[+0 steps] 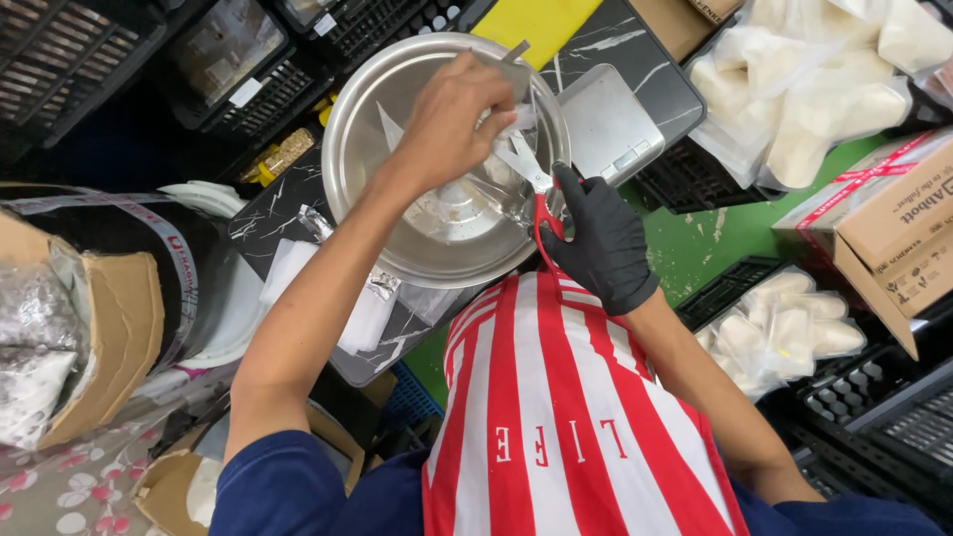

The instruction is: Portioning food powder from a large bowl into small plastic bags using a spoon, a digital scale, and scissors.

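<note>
We are in what looks like a small food-packing workroom rather than a home kitchen. We see a digital weighing scale (608, 124) beside a wide steel bowl (447, 159) on a dark marble-patterned surface (635, 60). Around it stand black plastic crates (248, 79), clear bags of pale, doughy pieces (794, 79) stacked in heaps, taped cardboard cartons (893, 218) and a green floor (715, 238). A red-and-white striped apron (556, 417) adds to the working look.

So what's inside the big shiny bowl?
The metal bowl looks mostly bare inside. Above it, the left hand holds a clear plastic bag, cut by scissors in the gloved right hand. The hands cover part of the bowl.
</note>
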